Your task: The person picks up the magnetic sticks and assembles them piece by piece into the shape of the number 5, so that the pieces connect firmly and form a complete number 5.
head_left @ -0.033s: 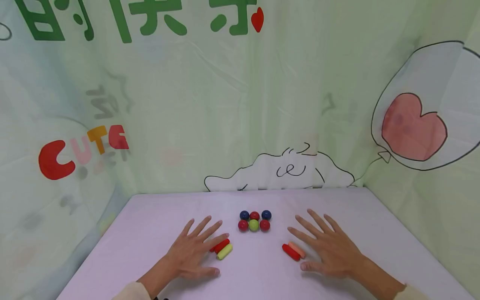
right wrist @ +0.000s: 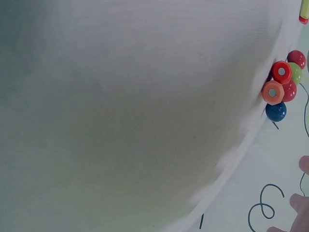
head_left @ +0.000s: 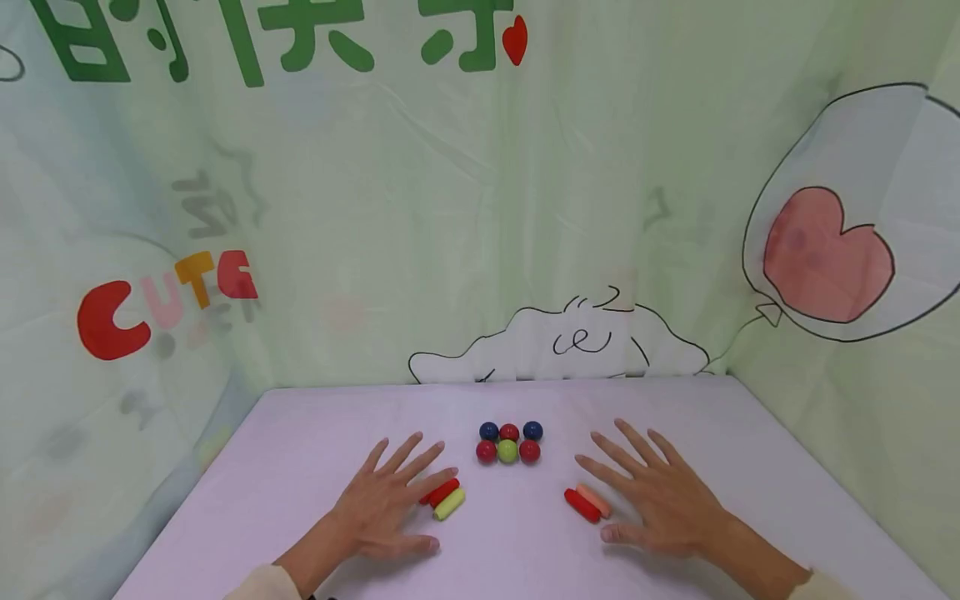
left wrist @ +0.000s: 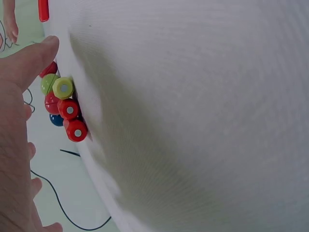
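Observation:
My left hand (head_left: 382, 507) is spread flat above the tabletop, fingers apart and holding nothing. By its index finger lie a yellow-green magnetic rod (head_left: 450, 504) and a red magnetic rod (head_left: 445, 492); a second red rod (left wrist: 77, 131), partly hidden in the head view, shows in the left wrist view. My right hand (head_left: 669, 507) is likewise spread, fingers straight. Between its thumb and index finger lie another red rod (head_left: 582, 505) and a salmon rod (head_left: 595, 500), side by side. Pale metal discs mark the rod ends in both wrist views.
Farther back, between the hands, shiny balls sit in two rows: blue (head_left: 489, 431), red (head_left: 509, 432) and blue (head_left: 533, 430) behind, red with a yellow-green ball (head_left: 507, 451) in front. A pale tabletop (head_left: 510, 550) meets printed curtains (head_left: 375, 208) behind and at the sides.

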### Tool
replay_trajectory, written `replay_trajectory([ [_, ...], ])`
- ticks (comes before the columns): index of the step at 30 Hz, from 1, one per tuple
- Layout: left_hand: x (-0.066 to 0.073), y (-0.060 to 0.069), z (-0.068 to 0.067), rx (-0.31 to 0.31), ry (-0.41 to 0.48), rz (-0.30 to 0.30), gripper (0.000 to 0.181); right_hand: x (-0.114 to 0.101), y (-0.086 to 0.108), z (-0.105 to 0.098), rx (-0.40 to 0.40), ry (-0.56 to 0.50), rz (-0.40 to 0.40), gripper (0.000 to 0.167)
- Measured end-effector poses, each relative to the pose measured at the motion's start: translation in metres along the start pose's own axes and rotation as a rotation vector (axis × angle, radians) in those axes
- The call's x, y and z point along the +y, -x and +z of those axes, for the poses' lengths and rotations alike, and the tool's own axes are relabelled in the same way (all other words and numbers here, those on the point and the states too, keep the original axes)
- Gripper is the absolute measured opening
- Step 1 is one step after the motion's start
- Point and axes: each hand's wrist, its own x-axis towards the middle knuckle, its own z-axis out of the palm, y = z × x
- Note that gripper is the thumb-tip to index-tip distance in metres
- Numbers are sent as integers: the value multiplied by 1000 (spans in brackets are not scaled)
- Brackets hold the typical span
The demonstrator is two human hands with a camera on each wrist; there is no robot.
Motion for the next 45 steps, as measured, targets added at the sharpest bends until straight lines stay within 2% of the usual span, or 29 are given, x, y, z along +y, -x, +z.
replay_trajectory([
  [8, 1, 3, 6, 14, 60, -2, 89, -4, 1, -1, 24, -7, 7, 85],
  [12, 5, 1, 6, -28, 91, -22, 89, -7, -2, -3, 1, -39, 31, 87],
  [17, 10, -3, 2, -78, 163, -80, 87, -16, -17, -8, -21, -110, 54, 85],
  [25, 15, -6, -2, -1, 281, -168, 67, -26, -44, -14, -73, -180, 93, 77],
  [32, 22, -14, 0, 71, 316, -162, 50, -33, -62, -9, -114, -277, 164, 73],
  [39, 25, -26, 5, 129, 312, -180, 52, -36, -77, -2, -131, -403, 236, 69],
  [45, 26, -34, 7, 116, 345, -204, 54, -39, -89, 1, -171, -504, 308, 64],
])
